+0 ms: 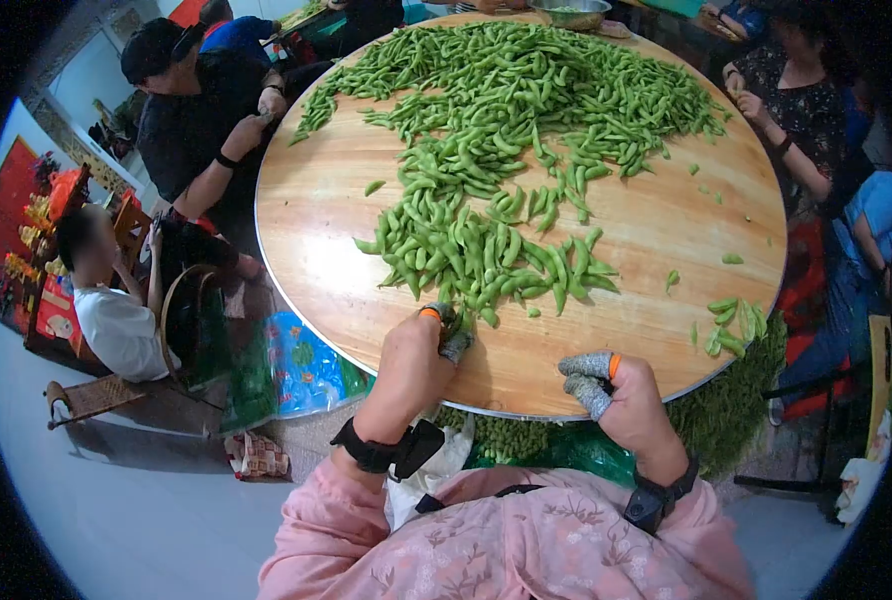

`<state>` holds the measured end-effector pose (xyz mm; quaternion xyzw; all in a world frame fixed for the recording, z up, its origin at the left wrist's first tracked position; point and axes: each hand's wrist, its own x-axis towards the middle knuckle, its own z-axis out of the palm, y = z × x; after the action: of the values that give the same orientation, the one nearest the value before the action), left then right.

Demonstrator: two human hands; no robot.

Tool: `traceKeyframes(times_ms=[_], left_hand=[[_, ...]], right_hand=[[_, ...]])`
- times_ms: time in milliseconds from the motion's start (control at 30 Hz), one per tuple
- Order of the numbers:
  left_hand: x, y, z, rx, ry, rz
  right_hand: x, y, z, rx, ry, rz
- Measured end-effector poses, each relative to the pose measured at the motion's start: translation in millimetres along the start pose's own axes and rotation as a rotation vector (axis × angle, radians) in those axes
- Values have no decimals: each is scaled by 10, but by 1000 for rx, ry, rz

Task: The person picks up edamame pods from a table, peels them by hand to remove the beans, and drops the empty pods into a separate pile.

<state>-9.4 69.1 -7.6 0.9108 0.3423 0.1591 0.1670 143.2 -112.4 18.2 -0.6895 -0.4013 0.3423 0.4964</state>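
Many green pods (476, 240) are heaped across a round wooden table (316, 230), with the near end of the pile close to my hands. My left hand (426, 345), with grey finger covers and an orange band, is at the pile's near edge, its fingers bent together by a pod; what they grip is too small to make out. My right hand (606, 385) is over the table's near edge, right of the left hand. Its covered thumb and fingers are pressed together, and anything between them is hidden.
People sit around the table: one in a black cap (181, 100) at left, one in dark patterned clothes (801, 110) at right. A metal bowl (571, 12) stands at the far edge. Loose pods (731, 325) lie at right. Green stalks (736, 410) are heaped below the table.
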Motion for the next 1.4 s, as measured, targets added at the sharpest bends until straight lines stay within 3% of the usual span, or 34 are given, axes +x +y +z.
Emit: traceKeyframes(times_ms=[67,267,400,433,467,533,567,667,767,833,967,1100,1167,1200,1267,1400], left_hand=[[37,10,-58,-210,-34,-118],[69,-138,-95,-133,58,-12],[69,-14,-202,-178,80,-90],[36,-25,-157,-460,132,-136],[17,7,-158,-464,126,-135],[-20,272,-280,-1131,25,-248],[-45,363,-271,-1252,-24,-292],[-118,483,-220,-1412,-224,-324],[-140,572,-146,-1490,-277,-281],[-136,581,-148,-1470,-304,-281],[-122,596,-173,-1421,-376,-252],[-162,678,-134,-1435,-322,-218],[-182,714,-158,-622,-112,169],[-188,697,-146,-623,-112,164],[-190,643,-116,-352,-35,359],[-165,637,-141,-282,-6,428]], right_hand=[[-13,22,-7,12,7,-13],[26,22,3,57,5,-34],[60,-50,12,152,-32,-5],[70,-8,18,149,-27,-33],[77,-28,17,147,-24,-28],[104,-111,16,162,-49,-1],[126,-114,24,155,-35,6],[183,-104,23,348,-33,-30],[191,-121,-11,533,-98,70],[186,-145,-17,694,-119,71],[177,-149,-32,741,-117,151],[191,-135,-21,701,-108,124],[188,-133,-5,696,-98,113],[182,-126,3,691,-90,110],[161,-127,3,686,-83,108],[113,-123,-49,679,-74,148]])
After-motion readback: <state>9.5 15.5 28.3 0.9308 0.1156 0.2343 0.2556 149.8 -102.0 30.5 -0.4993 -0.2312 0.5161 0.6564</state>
